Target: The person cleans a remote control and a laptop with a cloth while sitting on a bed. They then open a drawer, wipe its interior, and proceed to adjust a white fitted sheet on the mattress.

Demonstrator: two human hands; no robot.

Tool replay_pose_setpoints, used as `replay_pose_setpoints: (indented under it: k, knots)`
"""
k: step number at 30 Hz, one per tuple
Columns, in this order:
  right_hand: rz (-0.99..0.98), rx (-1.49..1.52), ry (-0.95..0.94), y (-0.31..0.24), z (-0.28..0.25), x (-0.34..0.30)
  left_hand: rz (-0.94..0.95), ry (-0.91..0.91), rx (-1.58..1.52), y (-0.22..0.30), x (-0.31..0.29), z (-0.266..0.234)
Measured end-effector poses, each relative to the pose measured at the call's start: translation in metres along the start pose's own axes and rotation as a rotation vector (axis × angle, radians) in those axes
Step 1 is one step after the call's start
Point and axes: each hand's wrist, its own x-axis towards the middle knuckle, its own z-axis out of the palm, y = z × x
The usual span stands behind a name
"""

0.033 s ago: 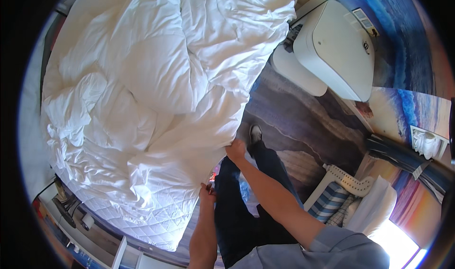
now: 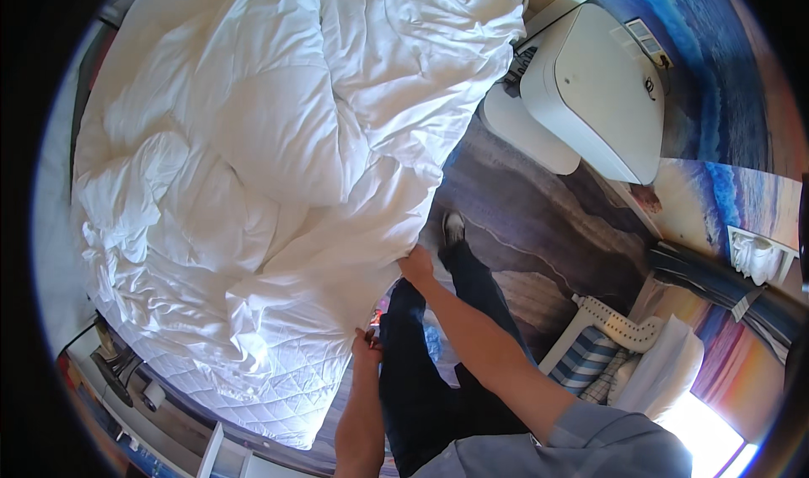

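Observation:
A crumpled white duvet (image 2: 278, 141) covers most of the bed. At the bed's near corner the quilted white mattress (image 2: 278, 385) shows beneath it. My right hand (image 2: 415, 265) is closed on the duvet's edge at the side of the bed. My left hand (image 2: 366, 344) pinches the same edge lower down, close to the mattress corner. Both forearms come up from the bottom of the picture. Below the hands are my legs in dark trousers (image 2: 421, 377), with one shoe (image 2: 453, 225) on the floor beside the bed.
A white boxy unit (image 2: 602, 82) stands by the wall at the upper right, with a flat white piece (image 2: 527, 128) beside it. A white chair with a blue striped cushion (image 2: 590, 351) sits at the right. The floor (image 2: 539, 225) is dark and wood-patterned. Small items lie on a low shelf (image 2: 126, 377) at the lower left.

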Motion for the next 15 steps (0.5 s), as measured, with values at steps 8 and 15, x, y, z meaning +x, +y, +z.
replay_pose_setpoints:
  k: [8,15]
  knots:
    - [-0.028,0.006,0.086,-0.059,-0.099,0.036,0.063,-0.115,0.137,0.015,-0.058,0.047]
    - [-0.576,-0.217,0.271,-0.114,-0.153,0.105,0.294,-0.392,0.251,0.028,-0.148,0.23]
